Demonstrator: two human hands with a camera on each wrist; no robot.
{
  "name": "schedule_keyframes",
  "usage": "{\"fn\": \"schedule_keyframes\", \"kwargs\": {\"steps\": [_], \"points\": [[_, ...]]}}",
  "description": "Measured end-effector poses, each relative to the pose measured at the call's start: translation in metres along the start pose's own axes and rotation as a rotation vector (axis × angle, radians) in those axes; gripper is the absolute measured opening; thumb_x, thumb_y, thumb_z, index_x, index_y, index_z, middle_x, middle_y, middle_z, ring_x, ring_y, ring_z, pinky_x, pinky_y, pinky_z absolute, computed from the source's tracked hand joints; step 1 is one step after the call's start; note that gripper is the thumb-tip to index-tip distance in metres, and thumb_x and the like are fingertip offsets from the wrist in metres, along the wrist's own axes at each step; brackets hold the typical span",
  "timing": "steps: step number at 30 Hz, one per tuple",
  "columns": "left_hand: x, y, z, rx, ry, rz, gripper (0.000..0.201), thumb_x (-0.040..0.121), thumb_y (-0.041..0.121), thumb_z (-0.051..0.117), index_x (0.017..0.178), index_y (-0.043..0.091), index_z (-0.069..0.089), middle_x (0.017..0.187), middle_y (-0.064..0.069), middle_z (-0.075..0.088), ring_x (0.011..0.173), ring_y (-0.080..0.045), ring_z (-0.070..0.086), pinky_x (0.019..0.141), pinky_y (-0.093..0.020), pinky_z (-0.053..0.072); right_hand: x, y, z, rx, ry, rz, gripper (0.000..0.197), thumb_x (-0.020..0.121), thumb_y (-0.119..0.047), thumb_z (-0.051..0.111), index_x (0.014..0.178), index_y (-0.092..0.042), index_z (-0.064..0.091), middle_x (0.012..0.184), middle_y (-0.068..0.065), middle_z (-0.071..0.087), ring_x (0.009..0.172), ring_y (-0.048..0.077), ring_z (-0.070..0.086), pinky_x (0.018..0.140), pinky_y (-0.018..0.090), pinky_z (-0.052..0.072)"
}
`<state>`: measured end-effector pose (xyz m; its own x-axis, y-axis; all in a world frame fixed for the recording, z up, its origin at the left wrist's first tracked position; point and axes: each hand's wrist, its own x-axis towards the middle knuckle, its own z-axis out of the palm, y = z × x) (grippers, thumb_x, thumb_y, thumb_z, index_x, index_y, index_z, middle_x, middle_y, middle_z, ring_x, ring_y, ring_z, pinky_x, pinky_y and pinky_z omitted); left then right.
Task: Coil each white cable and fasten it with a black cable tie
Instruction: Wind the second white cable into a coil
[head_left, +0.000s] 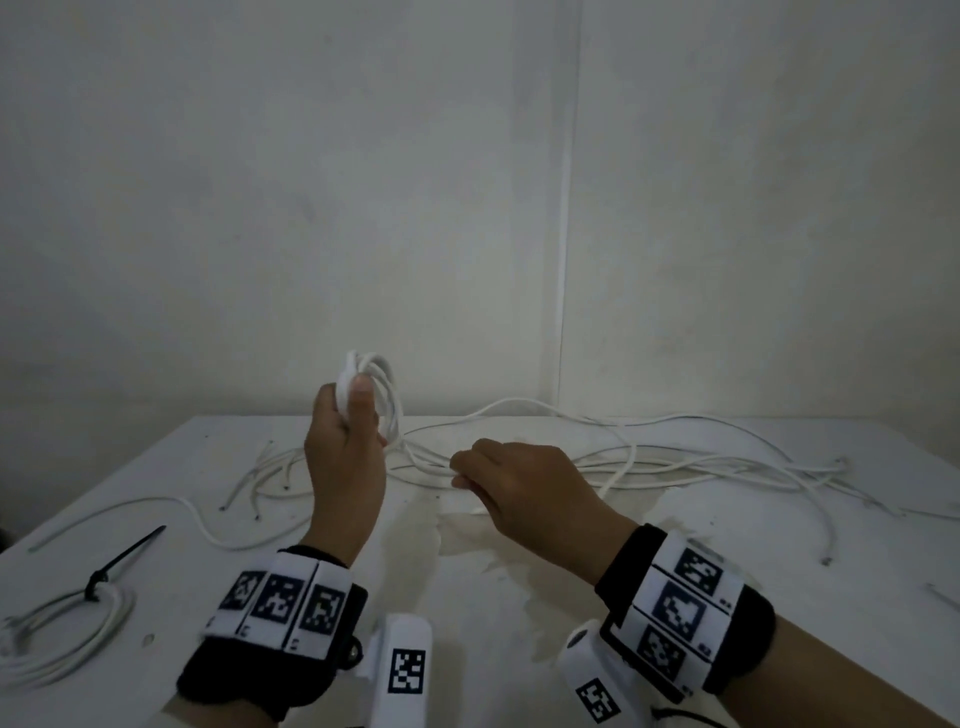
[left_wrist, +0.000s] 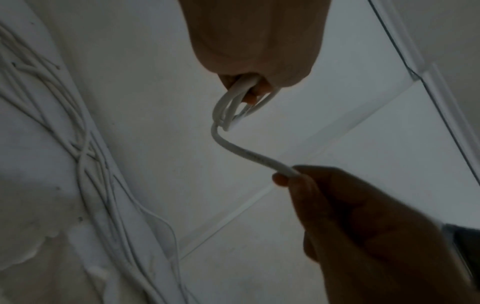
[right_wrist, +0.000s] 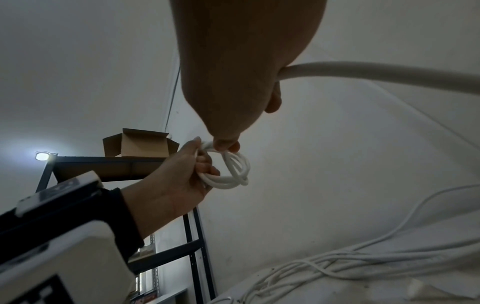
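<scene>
Left hand (head_left: 340, 441) grips coiled white cable (head_left: 382, 397); cardboard box (right_wrist: 140, 144) open.

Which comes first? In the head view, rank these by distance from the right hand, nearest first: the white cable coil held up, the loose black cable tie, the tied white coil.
From the right hand:
1. White cable coil, raised in the left hand, just to its left.
2. Loose black cable tie, lying far left on the table.
3. Tied white coil, at the near left corner.

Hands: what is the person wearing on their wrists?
Both hands are bare. Behind the left hand and the right hand sits a black wristband wrapped with a white strip of square black-and-white code markers. A white boxy camera mount, also carrying a code marker, sticks out from each wrist.
</scene>
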<state>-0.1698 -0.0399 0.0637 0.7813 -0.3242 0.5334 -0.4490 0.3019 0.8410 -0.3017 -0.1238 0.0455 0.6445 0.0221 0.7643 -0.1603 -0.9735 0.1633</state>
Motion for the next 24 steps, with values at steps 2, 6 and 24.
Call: {"fn": "schedule_keyframes", "kwargs": {"steps": [2, 6, 24], "points": [[-0.007, 0.001, 0.003, 0.038, -0.091, -0.006, 0.024, 0.095, 0.038, 0.044, 0.073, 0.028, 0.045, 0.066, 0.004, 0.045, 0.057, -0.011, 0.042, 0.054, -0.026, 0.037, 0.002, -0.003, -0.002, 0.01, 0.009, -0.047, 0.028, 0.086, -0.024, 0.044, 0.07, -0.014, 0.064, 0.057, -0.002, 0.055, 0.038, 0.016, 0.047, 0.035, 0.019, 0.03], [-0.023, 0.002, 0.009, 0.101, -0.34, -0.065, 0.03, 0.09, 0.045, 0.042, 0.075, 0.02, 0.049, 0.066, 0.001, 0.049, 0.058, -0.012, 0.046, 0.055, -0.029, 0.039, 0.008, -0.005, -0.004, 0.039, 0.046, -0.101, 0.024, 0.086, -0.026, 0.048, 0.072, -0.013, 0.063, 0.059, -0.001, 0.057, 0.042, 0.016, 0.049, 0.036, 0.021, 0.034], [-0.043, 0.023, 0.018, -0.113, -0.717, -0.428, 0.039, 0.085, 0.041, 0.046, 0.062, 0.011, 0.04, 0.042, 0.004, 0.03, 0.033, -0.008, 0.023, 0.038, -0.02, 0.025, 0.006, 0.031, -0.028, 0.777, -0.146, 0.606, 0.018, 0.089, -0.026, 0.058, 0.073, -0.019, 0.061, 0.075, 0.01, 0.063, 0.07, 0.021, 0.055, 0.067, 0.031, 0.043]]}}
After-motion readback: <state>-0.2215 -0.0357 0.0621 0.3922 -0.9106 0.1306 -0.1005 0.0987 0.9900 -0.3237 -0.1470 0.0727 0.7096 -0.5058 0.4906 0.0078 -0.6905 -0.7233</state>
